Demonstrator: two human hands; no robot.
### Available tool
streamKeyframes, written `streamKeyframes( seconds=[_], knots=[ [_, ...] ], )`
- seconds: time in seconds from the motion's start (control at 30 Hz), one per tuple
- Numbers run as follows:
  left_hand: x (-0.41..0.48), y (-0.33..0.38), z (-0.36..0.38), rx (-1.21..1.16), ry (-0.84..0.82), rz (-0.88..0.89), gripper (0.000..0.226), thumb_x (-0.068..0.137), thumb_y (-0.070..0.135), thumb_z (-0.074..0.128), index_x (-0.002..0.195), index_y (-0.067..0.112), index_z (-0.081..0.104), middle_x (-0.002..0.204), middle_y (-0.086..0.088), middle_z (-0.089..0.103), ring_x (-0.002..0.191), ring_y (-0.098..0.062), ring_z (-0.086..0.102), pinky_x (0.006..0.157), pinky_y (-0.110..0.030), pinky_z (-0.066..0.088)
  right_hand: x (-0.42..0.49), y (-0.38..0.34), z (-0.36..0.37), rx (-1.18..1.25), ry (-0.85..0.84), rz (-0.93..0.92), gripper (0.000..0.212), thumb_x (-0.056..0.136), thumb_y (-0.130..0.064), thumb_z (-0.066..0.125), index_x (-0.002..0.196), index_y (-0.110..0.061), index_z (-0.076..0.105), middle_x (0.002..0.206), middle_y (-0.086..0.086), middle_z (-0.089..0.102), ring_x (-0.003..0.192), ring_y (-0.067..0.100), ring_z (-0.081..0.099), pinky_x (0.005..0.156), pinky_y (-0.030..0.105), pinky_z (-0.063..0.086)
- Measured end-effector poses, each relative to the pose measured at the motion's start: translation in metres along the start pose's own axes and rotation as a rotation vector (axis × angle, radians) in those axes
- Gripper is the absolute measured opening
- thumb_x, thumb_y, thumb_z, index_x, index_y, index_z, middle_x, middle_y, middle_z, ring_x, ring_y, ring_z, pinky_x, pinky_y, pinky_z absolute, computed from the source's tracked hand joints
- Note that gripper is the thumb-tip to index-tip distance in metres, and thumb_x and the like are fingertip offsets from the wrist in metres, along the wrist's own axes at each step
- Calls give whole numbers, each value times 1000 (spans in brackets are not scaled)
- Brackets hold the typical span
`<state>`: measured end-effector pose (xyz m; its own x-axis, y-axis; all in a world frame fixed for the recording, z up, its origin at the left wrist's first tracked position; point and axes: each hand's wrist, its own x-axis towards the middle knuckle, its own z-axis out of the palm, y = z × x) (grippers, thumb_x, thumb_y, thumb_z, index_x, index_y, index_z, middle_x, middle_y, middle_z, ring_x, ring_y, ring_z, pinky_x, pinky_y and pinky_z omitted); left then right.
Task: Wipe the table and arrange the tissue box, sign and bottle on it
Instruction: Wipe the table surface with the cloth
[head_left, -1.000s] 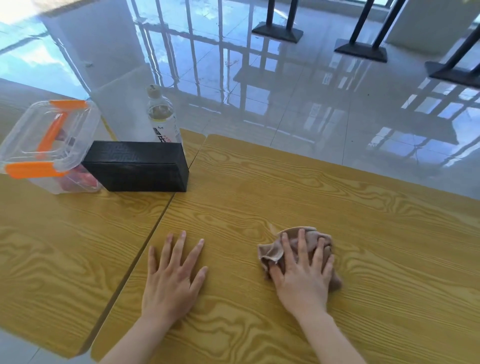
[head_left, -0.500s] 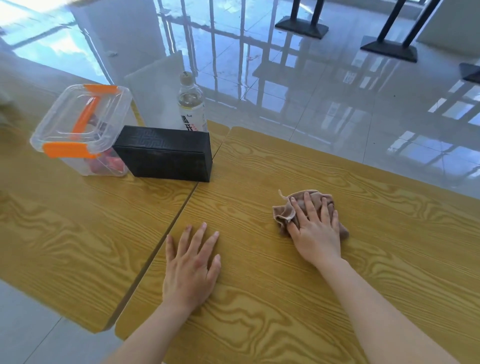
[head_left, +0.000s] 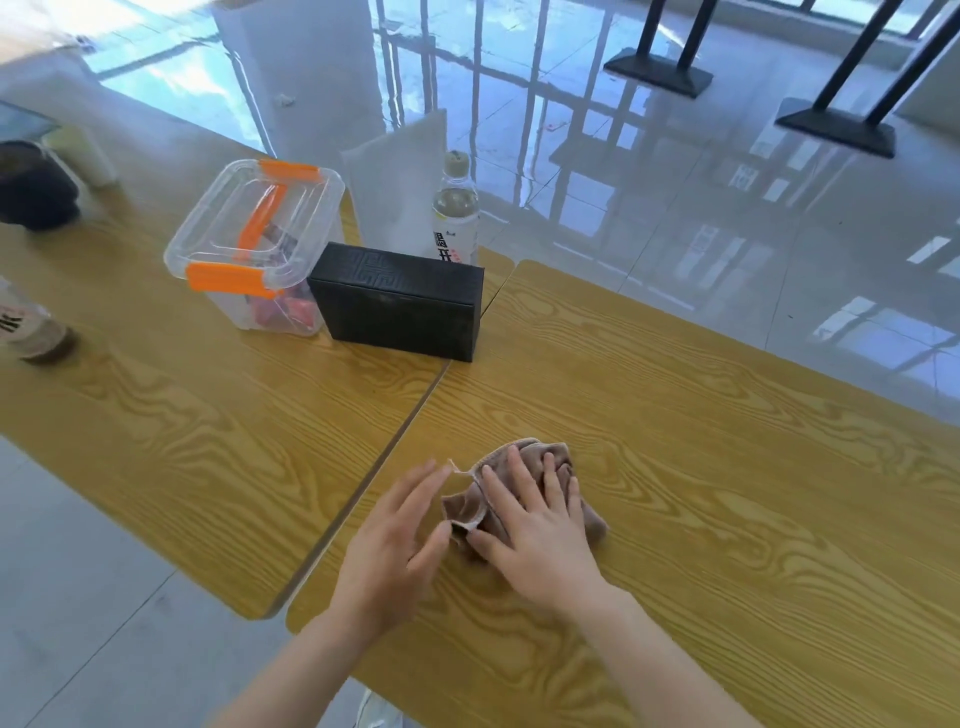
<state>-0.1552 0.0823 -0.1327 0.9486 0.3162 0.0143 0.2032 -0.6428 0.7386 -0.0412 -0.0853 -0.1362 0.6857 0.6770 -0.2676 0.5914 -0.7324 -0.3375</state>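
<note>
Head view: my right grip (head_left: 535, 530) lies flat, fingers spread, pressing the brown cloth (head_left: 462, 506) onto the right desk (head_left: 727, 467). My left grip (head_left: 395, 540) is open, just beside it. The black tissue box (head_left: 397, 301) and bottle (head_left: 456, 213) stand far left.

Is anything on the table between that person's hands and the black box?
Nothing visible. Only wood tabletop and the seam between the two tables lie between the left hand and the black box. The right hand presses the cloth; the bottle stands behind the box.
</note>
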Motion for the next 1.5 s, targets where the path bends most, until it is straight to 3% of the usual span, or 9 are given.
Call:
streamKeyframes(
  seconds=[0.13, 0.27, 0.43, 0.57, 0.63, 1.03, 1.2, 1.33, 1.5],
  knots=[
    [5, 15, 17, 324, -54, 115, 63, 93, 65, 42, 150, 46, 24, 163, 11, 15, 149, -14, 14, 113, -36, 28, -17, 41, -29, 134, 133, 2, 63, 95, -35, 60, 152, -31, 33, 158, -17, 27, 147, 16, 16, 119, 29, 18],
    [25, 19, 37, 514, -159, 237, 67, 93, 61, 49, 151, 33, 30, 164, 2, 17, 152, -19, 3, 123, -41, 11, -22, 55, -32, 14, 160, -97, 63, 83, -11, 73, 142, -21, 52, 146, -3, 51, 121, 21, 46, 104, 31, 42],
    [30, 13, 36, 477, -185, 252, 54, 95, 46, 56, 143, 24, 48, 159, -1, 31, 149, -20, 21, 121, -31, 9, -6, 46, -33, -37, 132, -131, 61, 79, -9, 76, 137, -23, 58, 134, -1, 55, 104, 24, 50, 94, 32, 48],
    [30, 3, 20, 541, -121, 327, 40, 78, 30, 81, 115, 19, 72, 133, -9, 63, 123, -29, 59, 98, -40, 53, 6, 26, -30, -23, 156, -137, 51, 77, -8, 78, 126, -19, 66, 122, -1, 59, 95, 23, 52, 83, 35, 54],
    [30, -7, 9, 550, -88, 331, 38, 74, 29, 84, 109, 18, 74, 126, -10, 67, 114, -30, 65, 83, -43, 60, 14, 11, -27, -11, 158, -140, 49, 78, -7, 76, 125, -18, 67, 119, 0, 60, 96, 25, 53, 82, 37, 54],
    [30, -86, -79, 677, -36, 208, 31, 76, 27, 83, 105, 17, 75, 121, -11, 69, 110, -31, 66, 83, -43, 59, 83, -88, -6, 0, 128, -250, 45, 93, -17, 60, 138, -24, 56, 135, -5, 48, 110, 21, 43, 89, 34, 50],
    [27, -115, -109, 619, 38, 141, 28, 90, 28, 68, 117, 19, 71, 132, -10, 63, 123, -32, 58, 99, -44, 52, 117, -124, 4, 35, 115, -293, 45, 93, -16, 60, 138, -20, 55, 137, -1, 48, 118, 25, 43, 99, 36, 45],
    [29, -133, -128, 615, 32, 70, 43, 98, 41, 38, 125, 22, 67, 139, -8, 58, 130, -30, 52, 108, -44, 44, 138, -145, 9, 39, 105, -311, 47, 93, -16, 61, 139, -21, 54, 136, -2, 46, 118, 26, 42, 99, 38, 45],
    [31, -154, -148, 587, 17, -23, 51, 99, 48, 29, 134, 27, 58, 148, -4, 48, 140, -27, 40, 115, -43, 35, 159, -168, 13, 20, 82, -315, 49, 95, -20, 59, 143, -24, 47, 142, -3, 40, 119, 25, 37, 99, 40, 45]
  ],
)
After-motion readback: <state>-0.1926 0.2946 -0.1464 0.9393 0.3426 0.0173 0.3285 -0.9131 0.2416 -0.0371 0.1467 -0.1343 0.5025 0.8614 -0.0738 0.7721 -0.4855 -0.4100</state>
